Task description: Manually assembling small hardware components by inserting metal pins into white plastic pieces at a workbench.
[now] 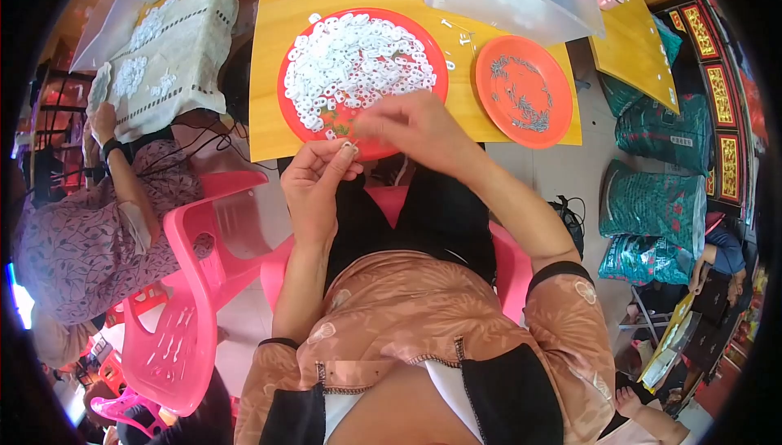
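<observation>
Between thumb and fingers, my left hand (316, 174) pinches a small white plastic piece (350, 148) at the near edge of a red plate (445, 90). My right hand (419, 129) is closed just above and right of it, its fingertips blurred close to the piece; whatever they hold is too small to make out. Heaped on the red plate are many white plastic pieces (358, 58) with holes in them. To the right, an orange-red plate (495, 101) carries scattered small grey metal pins or screws (533, 115).
A translucent bin (505, 9) of white pieces stands at the far side of the yellow table (273, 86). Loose screws (463, 37) lie between plates and bin. A pink chair (191, 282) and another person working at a cloth-covered table (183, 54) are on the left. Green sacks (652, 204) stand right.
</observation>
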The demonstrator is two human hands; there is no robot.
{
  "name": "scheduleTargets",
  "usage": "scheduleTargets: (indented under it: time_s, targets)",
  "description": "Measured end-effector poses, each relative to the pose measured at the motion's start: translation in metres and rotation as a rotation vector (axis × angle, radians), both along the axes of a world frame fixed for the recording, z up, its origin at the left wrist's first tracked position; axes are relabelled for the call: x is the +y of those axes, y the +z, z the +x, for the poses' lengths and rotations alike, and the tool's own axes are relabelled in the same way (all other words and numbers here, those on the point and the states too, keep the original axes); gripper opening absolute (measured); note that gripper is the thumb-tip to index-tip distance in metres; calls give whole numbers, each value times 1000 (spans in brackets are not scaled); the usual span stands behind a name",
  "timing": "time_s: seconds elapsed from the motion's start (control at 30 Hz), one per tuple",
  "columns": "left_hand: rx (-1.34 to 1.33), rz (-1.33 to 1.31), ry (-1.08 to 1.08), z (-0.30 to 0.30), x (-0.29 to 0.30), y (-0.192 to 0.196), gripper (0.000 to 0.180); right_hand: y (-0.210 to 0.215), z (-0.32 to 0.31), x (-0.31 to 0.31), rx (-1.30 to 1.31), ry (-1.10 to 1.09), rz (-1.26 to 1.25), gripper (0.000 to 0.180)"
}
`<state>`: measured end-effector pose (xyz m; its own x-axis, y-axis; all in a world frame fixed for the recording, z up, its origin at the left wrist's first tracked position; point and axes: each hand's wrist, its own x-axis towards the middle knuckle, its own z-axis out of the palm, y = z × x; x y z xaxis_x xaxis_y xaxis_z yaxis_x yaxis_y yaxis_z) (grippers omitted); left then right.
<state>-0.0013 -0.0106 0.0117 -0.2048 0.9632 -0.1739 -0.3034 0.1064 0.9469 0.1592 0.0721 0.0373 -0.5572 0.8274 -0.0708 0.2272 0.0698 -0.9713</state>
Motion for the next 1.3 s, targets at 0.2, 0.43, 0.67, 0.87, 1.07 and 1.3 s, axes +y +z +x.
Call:
scheduleTargets:
  time_s: [0.2,0.43,0.67,0.87,1.07,1.3]
  targets:
    - [-75,-34,2,-4,0,0,12,-50,-8,73,-289,-111,748,17]
    - [-131,-57,46,-12,-5,-3,13,-59,-12,111,-621,301,848,14]
    - [-171,-69,46,-10,-2,0,14,-45,-10,120,-644,301,717,9]
    - [-199,-74,48,-8,2,-1,13,-37,3,96,-393,4,467,12]
    - [-263,-83,20,2,14,-2,13,-53,11,79,-312,-231,423,15]
    - [-240,-89,38,0,12,-5,12,-50,8,82,-511,-61,608,14]
